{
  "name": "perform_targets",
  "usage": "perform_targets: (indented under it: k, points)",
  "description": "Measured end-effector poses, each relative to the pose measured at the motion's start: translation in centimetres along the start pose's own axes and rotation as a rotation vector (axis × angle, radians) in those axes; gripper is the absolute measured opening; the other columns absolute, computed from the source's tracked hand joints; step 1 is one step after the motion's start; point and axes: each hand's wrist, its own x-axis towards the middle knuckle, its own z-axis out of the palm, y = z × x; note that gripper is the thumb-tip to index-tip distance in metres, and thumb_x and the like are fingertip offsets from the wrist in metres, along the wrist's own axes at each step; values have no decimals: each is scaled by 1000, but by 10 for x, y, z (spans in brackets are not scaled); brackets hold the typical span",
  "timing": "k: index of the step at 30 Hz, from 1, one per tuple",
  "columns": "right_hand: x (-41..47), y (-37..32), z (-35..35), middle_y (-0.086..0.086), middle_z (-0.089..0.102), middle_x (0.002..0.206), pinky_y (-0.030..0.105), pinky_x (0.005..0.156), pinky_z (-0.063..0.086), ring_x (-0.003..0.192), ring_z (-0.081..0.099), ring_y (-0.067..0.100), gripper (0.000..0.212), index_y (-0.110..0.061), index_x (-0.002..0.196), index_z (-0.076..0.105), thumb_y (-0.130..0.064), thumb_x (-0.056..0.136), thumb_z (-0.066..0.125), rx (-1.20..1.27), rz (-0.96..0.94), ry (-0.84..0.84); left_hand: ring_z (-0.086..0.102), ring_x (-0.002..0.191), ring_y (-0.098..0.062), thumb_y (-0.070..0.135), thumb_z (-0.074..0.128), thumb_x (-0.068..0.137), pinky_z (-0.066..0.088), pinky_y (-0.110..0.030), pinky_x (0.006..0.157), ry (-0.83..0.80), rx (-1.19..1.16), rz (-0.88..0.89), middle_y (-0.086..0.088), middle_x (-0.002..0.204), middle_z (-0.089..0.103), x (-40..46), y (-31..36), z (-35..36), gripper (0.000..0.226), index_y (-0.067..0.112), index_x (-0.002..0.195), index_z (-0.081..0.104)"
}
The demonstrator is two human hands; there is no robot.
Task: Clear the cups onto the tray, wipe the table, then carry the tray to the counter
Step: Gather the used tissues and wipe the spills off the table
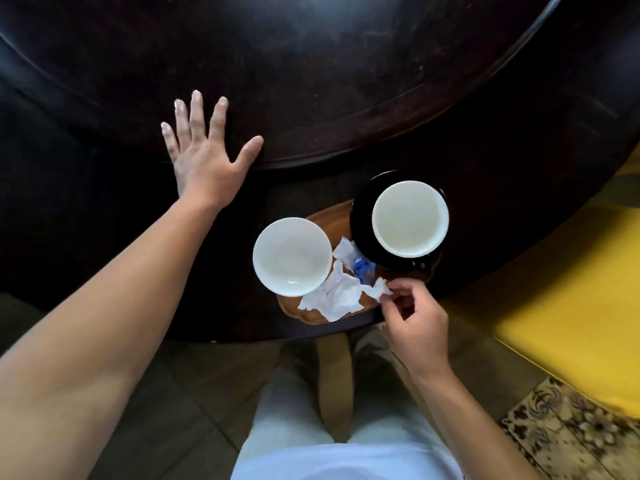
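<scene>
Below me, the wooden tray (349,308) sits at the dark table's (311,81) near edge, its long axis running from seven to one o'clock. I see two cups on it, both looking empty: a white cup (292,256) at nine o'clock, another white cup (410,218) on a black saucer (360,220) at one. Crumpled napkin (334,296) and a blue wrapper (362,271) lie between. My right hand (415,320) pinches a napkin corner at four o'clock; my left hand (204,150), fingers splayed wide, presses flat on the table at ten, holding nothing.
</scene>
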Motion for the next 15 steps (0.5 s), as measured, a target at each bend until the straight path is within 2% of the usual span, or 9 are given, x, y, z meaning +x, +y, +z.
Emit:
perform_targets:
  k: [2, 8, 15]
  points:
    - [-1, 0, 1, -16, 68, 94, 12, 79, 50, 91, 64, -3, 20, -26, 101, 67, -15, 86, 75, -49, -17, -6, -10, 160, -28, 80, 29, 95, -8, -53, 127, 5, -9, 6, -6, 174, -2, 0, -1, 1, 87, 31, 165, 15]
    - [8, 2, -6, -8, 66, 98, 18, 82, 49, 91, 61, 2, 16, -22, 98, 70, -16, 85, 77, -170, -96, -49, -10, 160, -29, 80, 27, 95, -9, -54, 127, 21, -10, 5, -6, 174, -2, 1, -4, 3, 87, 31, 165, 15]
    - [15, 9, -11, -9, 69, 92, 34, 79, 55, 86, 64, 7, 15, -23, 99, 71, -20, 86, 77, -162, -139, -107, -9, 160, -29, 81, 27, 94, -7, -55, 127, 26, -17, -5, -6, 175, -2, 1, -2, 3, 87, 31, 165, 16]
